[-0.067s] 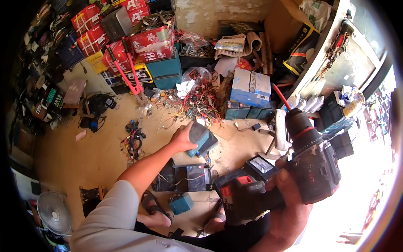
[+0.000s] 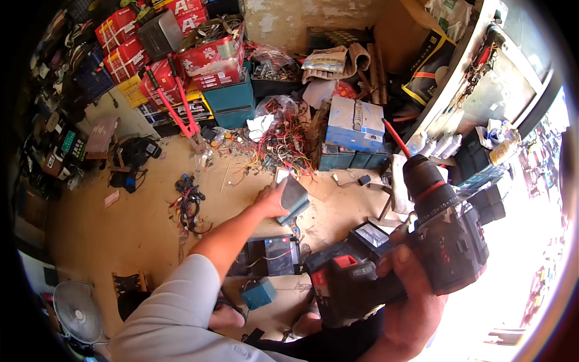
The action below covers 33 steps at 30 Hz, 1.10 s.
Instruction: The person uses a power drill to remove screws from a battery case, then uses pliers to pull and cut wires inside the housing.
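Note:
My left hand (image 2: 270,202), arm outstretched, grips a grey-topped teal battery (image 2: 292,199) over the floor beyond an open black battery case (image 2: 256,256) with wires. My right hand (image 2: 411,274) is closed around the handle of a black and red cordless drill (image 2: 446,235), held close at the lower right with a red bit (image 2: 395,136) pointing up. A small teal battery (image 2: 258,292) rests between my sandalled feet. Behind the drill is a black box with a silvery insert (image 2: 374,238), partly hidden.
Red cartons (image 2: 211,54), red bolt cutters (image 2: 184,120), tangled wires (image 2: 283,139) and a blue box on batteries (image 2: 356,120) line the back. A cable bundle (image 2: 190,205) lies left of centre, a fan (image 2: 78,311) stands lower left, and a bright doorway is at right.
My left hand has moved slightly forward and right with the battery, whose grey top now covers more of what is behind it. The view has shifted slightly; the drill stays in my right hand.

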Tool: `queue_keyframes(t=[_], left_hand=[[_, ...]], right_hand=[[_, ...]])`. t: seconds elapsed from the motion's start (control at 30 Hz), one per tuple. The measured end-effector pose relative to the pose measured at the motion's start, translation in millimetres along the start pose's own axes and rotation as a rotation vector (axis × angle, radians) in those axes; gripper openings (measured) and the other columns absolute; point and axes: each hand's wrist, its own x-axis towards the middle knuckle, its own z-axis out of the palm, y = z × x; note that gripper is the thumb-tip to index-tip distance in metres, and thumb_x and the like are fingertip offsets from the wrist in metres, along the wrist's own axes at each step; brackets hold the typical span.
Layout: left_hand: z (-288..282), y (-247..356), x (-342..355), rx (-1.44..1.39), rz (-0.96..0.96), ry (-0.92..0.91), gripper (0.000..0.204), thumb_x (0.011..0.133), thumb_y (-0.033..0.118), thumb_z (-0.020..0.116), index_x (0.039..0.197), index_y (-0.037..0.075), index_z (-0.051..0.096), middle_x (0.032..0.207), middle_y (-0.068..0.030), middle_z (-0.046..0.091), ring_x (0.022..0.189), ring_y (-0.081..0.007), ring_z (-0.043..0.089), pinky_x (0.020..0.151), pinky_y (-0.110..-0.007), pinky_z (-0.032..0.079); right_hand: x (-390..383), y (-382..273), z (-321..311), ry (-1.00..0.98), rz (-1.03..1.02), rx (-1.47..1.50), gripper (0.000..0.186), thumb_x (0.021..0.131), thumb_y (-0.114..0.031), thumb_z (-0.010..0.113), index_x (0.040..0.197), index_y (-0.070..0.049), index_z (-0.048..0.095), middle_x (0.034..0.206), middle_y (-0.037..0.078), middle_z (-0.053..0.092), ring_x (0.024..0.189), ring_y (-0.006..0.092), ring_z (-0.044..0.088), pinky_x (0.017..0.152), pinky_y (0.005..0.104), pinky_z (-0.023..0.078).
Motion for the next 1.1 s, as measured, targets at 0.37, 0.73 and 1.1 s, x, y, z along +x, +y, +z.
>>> queue_keyframes(t=[0.37, 0.73, 1.1], left_hand=[[57, -67, -140, -0.28, -0.236, 0.343, 0.077, 0.085, 0.038, 0.079, 0.139, -0.009, 0.051, 0.139, -0.028, 0.058, 0.128, -0.0404, 0.058, 0.107, -0.044, 0.048], [128, -56, -332, -1.164, -1.463, -0.207, 0.072, 0.083, 0.067, 0.072, 0.126, 0.009, 0.068, 0.121, -0.0111, 0.07, 0.11, -0.0364, 0.064, 0.09, -0.055, 0.052], [167, -41, -332, -1.879, -1.422, -0.307, 0.065, 0.086, 0.079, 0.057, 0.107, 0.019, 0.071, 0.105, -0.0073, 0.073, 0.102, -0.0328, 0.065, 0.083, -0.057, 0.053]], right_hand=[[7, 23, -4, -0.111, -0.179, -0.154, 0.054, 0.088, -0.002, 0.073, 0.137, 0.004, 0.051, 0.106, 0.017, 0.068, 0.073, 0.0165, 0.06, 0.067, 0.0283, 0.049], [-19, 32, 25, -0.156, 0.012, -0.003, 0.051, 0.087, -0.001, 0.075, 0.132, 0.004, 0.053, 0.106, 0.016, 0.067, 0.078, 0.0159, 0.06, 0.069, 0.0289, 0.05], [-37, 47, 27, -0.279, 0.078, -0.077, 0.028, 0.088, -0.006, 0.078, 0.113, 0.0, 0.066, 0.093, 0.006, 0.068, 0.077, 0.0123, 0.063, 0.067, 0.0263, 0.05]])
